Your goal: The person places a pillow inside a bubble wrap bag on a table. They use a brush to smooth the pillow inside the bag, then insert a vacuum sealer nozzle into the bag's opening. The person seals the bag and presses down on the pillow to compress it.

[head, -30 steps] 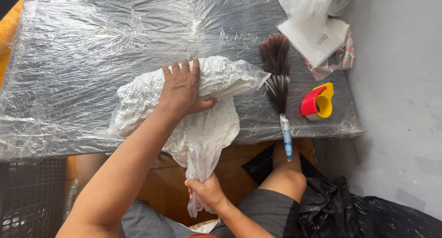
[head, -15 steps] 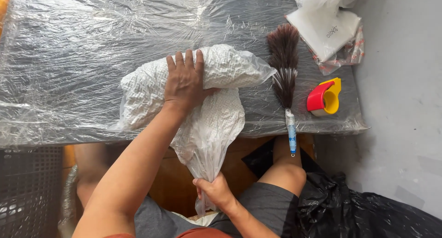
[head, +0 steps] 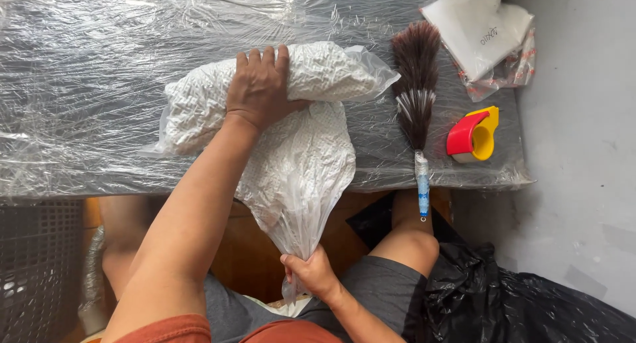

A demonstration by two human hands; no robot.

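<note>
On the wrapped table: a clear plastic bag [head: 291, 137] lies across the edge, full of white textured fabric [head: 199, 108]; the upper part rests on the table [head: 79, 78], the lower part hangs down toward the lap.
Hidden parts: the neck of the bag disappears inside the right fist, and the left palm covers the middle of the bundle; I cannot tell what kind of fabric piece it is.
Left hand [head: 260, 88]: lies flat on the bundle with the fingers spread and curled over its far side, pressing it to the table.
Right hand [head: 310, 273]: clenched around the gathered, twisted neck of the bag, below the table edge.
Table surface: dark, covered with wrinkled shiny plastic film.
Beside the bag: a feather duster [head: 416, 98] with dark bristles and a pale blue handle that sticks out over the edge; near it a red and yellow tape dispenser [head: 472, 134].
Far corner: flat white packets in clear wrap [head: 480, 35], partly cut off by the frame.
Lower right: a black plastic bag [head: 503, 303] on the floor, contents not visible.
</note>
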